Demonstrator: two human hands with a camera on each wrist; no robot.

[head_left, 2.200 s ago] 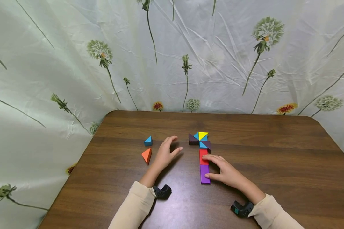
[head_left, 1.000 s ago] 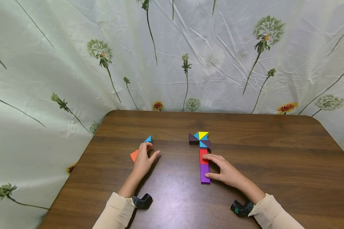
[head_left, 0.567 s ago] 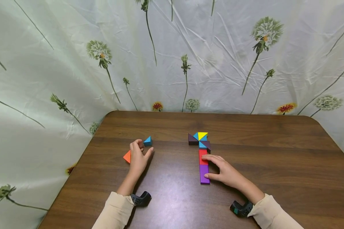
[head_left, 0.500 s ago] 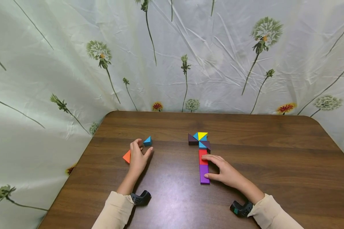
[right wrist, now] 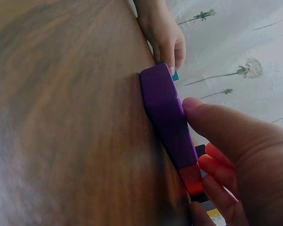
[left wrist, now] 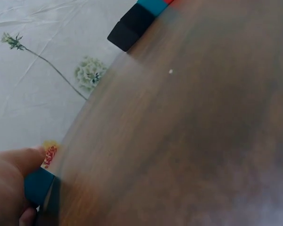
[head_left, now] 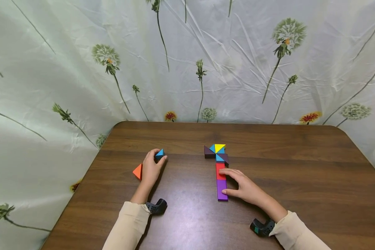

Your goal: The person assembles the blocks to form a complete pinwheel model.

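My left hand (head_left: 151, 168) pinches a small blue triangular block (head_left: 160, 153) between thumb and fingers, at the left of the table. Beside that hand lies an orange triangular block (head_left: 138, 171), partly covered by it. My right hand (head_left: 246, 187) rests, fingers relaxed, on two blocks in a row: fingertips on the red block (head_left: 220, 167), thumb on the purple block (head_left: 221, 195). In the right wrist view the thumb touches the edge of the purple block (right wrist: 165, 113). Above the red one, several triangles form a pinwheel, including a yellow block (head_left: 219, 148) and a dark block (head_left: 209, 153).
The blocks lie on a brown wooden table (head_left: 284, 149) with rounded far corners. A pale curtain (head_left: 237, 69) printed with dandelions hangs behind it and along its left side. Each wrist wears a black camera, such as the left camera (head_left: 157, 207).
My left hand moved left to the orange block, which shifted left and was let go. It now holds the blue triangular block. My right hand has stayed on the red and purple blocks.
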